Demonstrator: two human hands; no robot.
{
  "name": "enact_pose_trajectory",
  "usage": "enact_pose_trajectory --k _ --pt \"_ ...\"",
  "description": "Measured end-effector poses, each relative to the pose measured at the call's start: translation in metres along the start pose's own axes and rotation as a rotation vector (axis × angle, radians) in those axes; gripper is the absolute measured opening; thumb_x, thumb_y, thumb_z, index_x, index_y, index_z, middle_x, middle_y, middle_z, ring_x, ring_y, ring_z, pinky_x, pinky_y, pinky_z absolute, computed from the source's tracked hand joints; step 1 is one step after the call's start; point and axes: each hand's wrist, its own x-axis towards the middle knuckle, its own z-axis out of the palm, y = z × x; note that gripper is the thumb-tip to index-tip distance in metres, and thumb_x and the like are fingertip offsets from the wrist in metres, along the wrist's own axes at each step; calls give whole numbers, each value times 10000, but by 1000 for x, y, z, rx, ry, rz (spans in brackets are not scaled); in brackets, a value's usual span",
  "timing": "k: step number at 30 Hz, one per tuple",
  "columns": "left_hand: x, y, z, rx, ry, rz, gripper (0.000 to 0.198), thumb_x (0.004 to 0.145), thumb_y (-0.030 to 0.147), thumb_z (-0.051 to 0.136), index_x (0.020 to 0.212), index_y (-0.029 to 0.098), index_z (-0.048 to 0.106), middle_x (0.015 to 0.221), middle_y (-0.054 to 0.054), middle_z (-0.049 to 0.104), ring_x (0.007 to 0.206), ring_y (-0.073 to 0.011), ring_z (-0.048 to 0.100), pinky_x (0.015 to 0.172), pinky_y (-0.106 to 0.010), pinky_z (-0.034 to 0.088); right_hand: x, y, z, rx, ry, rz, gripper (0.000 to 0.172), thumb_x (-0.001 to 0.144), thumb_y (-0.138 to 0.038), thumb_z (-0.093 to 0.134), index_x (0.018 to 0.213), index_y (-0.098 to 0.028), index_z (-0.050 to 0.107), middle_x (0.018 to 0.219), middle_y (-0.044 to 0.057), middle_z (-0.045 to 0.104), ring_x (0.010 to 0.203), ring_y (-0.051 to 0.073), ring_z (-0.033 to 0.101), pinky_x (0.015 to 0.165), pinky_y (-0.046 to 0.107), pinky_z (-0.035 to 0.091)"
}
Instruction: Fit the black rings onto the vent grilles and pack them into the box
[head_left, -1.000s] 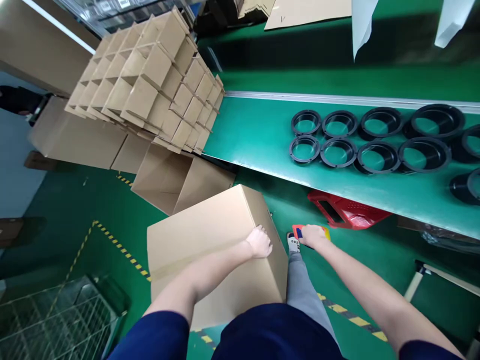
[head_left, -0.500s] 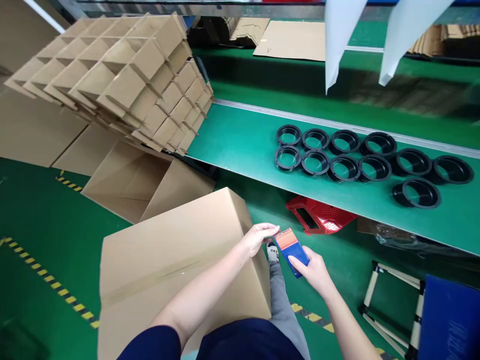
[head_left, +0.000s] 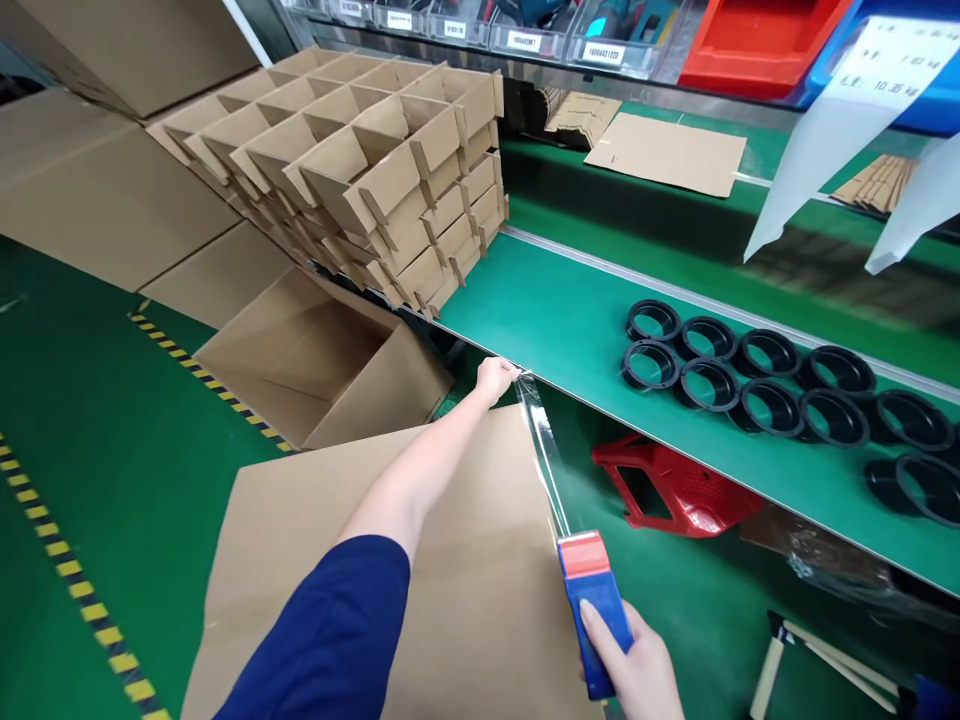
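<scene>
My right hand [head_left: 637, 655] is wrapped round a blue and red tape dispenser [head_left: 592, 600] beside the right edge of a large cardboard box [head_left: 420, 560]. From the dispenser a strip of clear packing tape [head_left: 545, 450] stretches away from me along that edge of the box. My left hand [head_left: 497, 380] pinches the tape's far end near the box's far right corner, close to the bench edge. Whether the tape touches the cardboard I cannot tell.
Black plastic rings [head_left: 709, 385] stand in rows on the green bench [head_left: 555, 300]. Stacked cardboard dividers [head_left: 420, 180] sit at its left end. An open carton [head_left: 315, 350] is on the floor below. A red plastic part [head_left: 682, 490] lies under the bench.
Clear tape has been drawn out between my hands. My left hand has moved up to the box's far corner, my right hand down with the dispenser. The view has shifted.
</scene>
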Motion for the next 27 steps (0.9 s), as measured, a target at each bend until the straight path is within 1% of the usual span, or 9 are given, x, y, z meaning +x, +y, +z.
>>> enact_pose_trajectory --k 2,7,12,15,18,20,22,25,27 --pt "12 -7 2 41 -30 -15 160 732 159 762 619 146 649 675 -15 673 737 -163 643 819 -357 529 -2 2 9 16 36 8 586 676 -795 583 721 -213 644 554 23 633 523 234 619 479 307 512" --pt "18 -25 11 92 -31 -47 177 743 171 759 609 147 645 644 -12 657 690 -152 622 784 -346 531 4 -6 18 -31 80 10 584 670 -797 594 683 -215 644 542 22 618 536 226 594 533 305 507" --pt "31 -13 3 94 -9 26 90 752 212 745 685 168 705 684 -28 687 700 -154 621 768 -298 517 -1 -9 12 -55 75 18 589 686 -777 601 808 -209 700 679 39 697 621 239 613 613 302 500" --pt "29 -14 3 148 -24 33 105 737 218 760 667 162 704 691 -34 690 697 -172 625 748 -316 518 -3 -10 11 -50 70 15 611 690 -793 580 805 -206 705 691 47 700 627 245 614 606 305 496" --pt "20 -29 11 239 -78 -20 134 757 211 753 664 146 683 722 -32 691 735 -177 642 775 -352 531 -3 -9 15 -53 61 33 592 687 -787 590 776 -210 689 671 48 697 640 259 630 631 316 508" --pt "17 -40 17 305 -144 -60 138 773 227 753 703 137 675 777 -35 700 781 -181 657 800 -380 543 -1 -7 17 -61 44 40 563 699 -771 589 769 -219 675 674 48 702 669 273 647 647 322 515" --pt "18 -44 19 364 -205 -66 149 729 242 795 758 140 690 911 -61 720 890 -209 667 855 -411 538 1 -6 17 -80 11 51 533 717 -754 584 771 -230 666 702 49 717 713 283 666 659 322 519" --pt "20 -38 15 438 -231 -22 331 564 226 885 853 181 731 1168 -112 685 1078 -291 630 944 -432 496 5 -9 15 -121 -41 74 502 724 -733 589 764 -237 656 715 47 727 729 281 685 658 317 523" --pt "14 -33 9 479 -221 17 327 553 223 881 848 196 743 1157 -123 692 1068 -312 636 936 -401 487 5 -10 12 -165 -50 70 486 733 -715 586 768 -236 658 711 47 728 714 278 690 657 322 521"
